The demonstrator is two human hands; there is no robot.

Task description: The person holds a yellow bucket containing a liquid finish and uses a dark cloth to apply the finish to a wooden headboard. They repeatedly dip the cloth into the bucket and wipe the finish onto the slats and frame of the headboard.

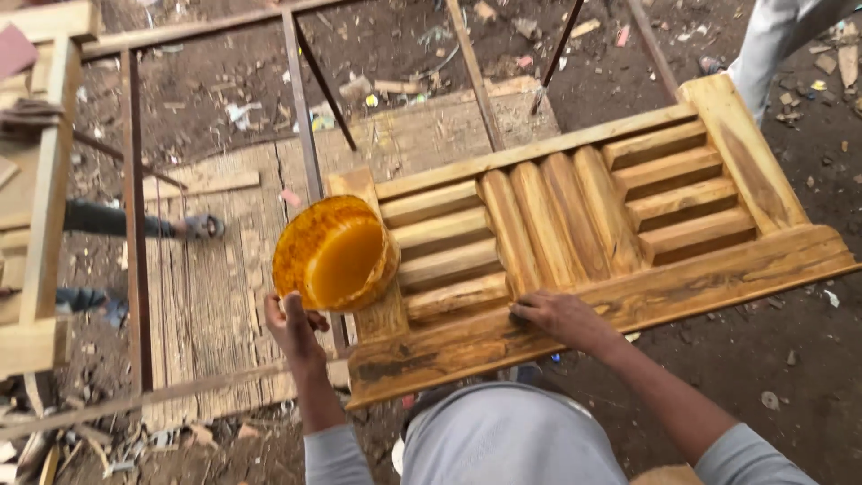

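Looking down at my two hands over a slatted wooden panel (593, 224) that rests on a metal frame (135, 269) above a dirt floor (763, 359) littered with scraps. My left hand (294, 328) is closed around the base of an orange plastic tub (334, 253), tipped so its mouth faces the panel; the tub hangs over the panel's left end post. My right hand (561, 316) lies flat with fingers pressed on the near rail, touching it, and I can't tell if anything is under the fingers. The panel's long axis runs left to right, rising a bit to the right, so the right hand is the nearer one to the slats. Someone else's legs show at top right (772, 45) and a sandalled foot (202, 226) at left
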